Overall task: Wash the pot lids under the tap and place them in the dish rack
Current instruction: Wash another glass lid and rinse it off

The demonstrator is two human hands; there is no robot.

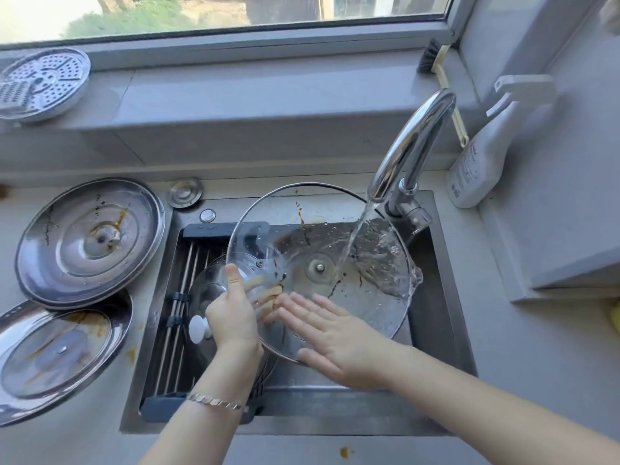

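Note:
A large glass pot lid (365, 290) with brown sauce streaks is tilted over the sink (443, 317), underside facing me. Water from the chrome tap (412, 146) runs onto it. My left hand (231, 317) grips the lid's left rim, thumb on the inside and fingers behind the glass. My right hand (328, 337) lies flat with straight fingers on the lid's lower inner surface. In the dish rack (188, 317) at the sink's left lies another glass lid with a white knob (199, 327). Two dirty steel lids, one (90, 239) overlapping the other (57, 357), sit on the counter at the left.
A steamer plate (43, 82) rests on the window sill at the left. A dish brush (439, 78) leans in the sill's right corner. A white spray bottle (483, 156) stands right of the tap. A sink plug (185, 192) lies behind the rack. A sauce drop (345, 452) marks the front counter.

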